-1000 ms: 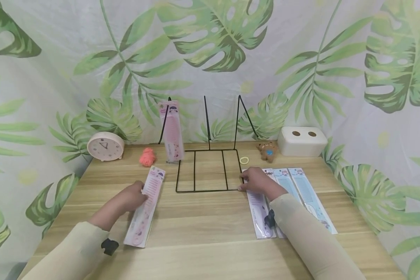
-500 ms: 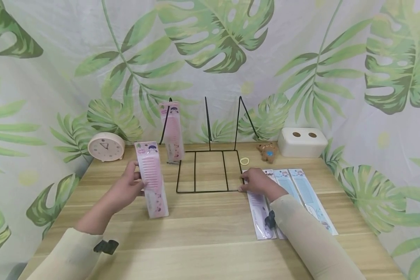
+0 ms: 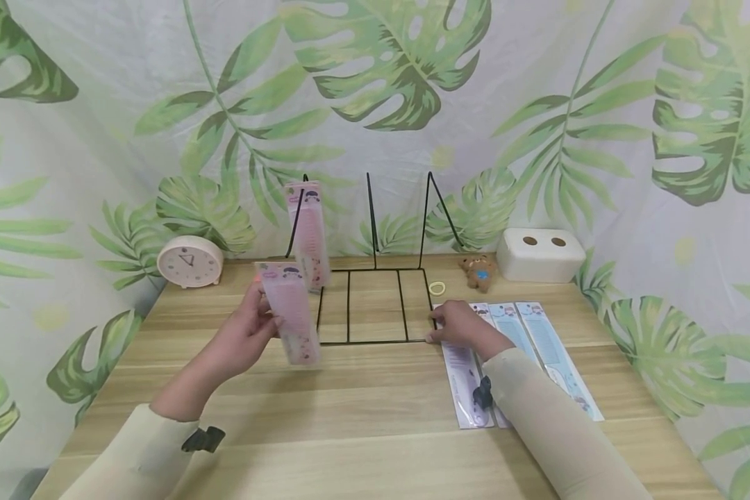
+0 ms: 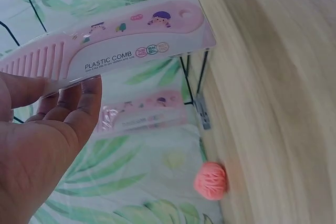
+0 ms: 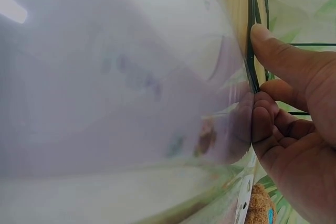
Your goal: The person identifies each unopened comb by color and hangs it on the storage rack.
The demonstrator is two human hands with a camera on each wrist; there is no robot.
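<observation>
1. The left hand holds a pink plastic comb in a clear packet, its fingers curled round the toothed end; the packet is lifted off the light wooden table and tilted, just left of the black wire rack.
2. In the left wrist view the packet reads "PLASTIC COMB" and the comb's handle end points away from the palm.
3. A second pink comb packet stands upright in the rack's leftmost slot, leaning on a wire divider.
4. The right hand rests at the rack's front right corner; its fingers are curled against the wire frame, the thumb laid along it.
5. Under that hand and forearm lies a lilac comb packet, flat on the table, with two blue comb packets just beside it.
6. Along the back stand a round cream clock, a small brown teddy bear, a yellow hair ring and a white box with two holes.
</observation>
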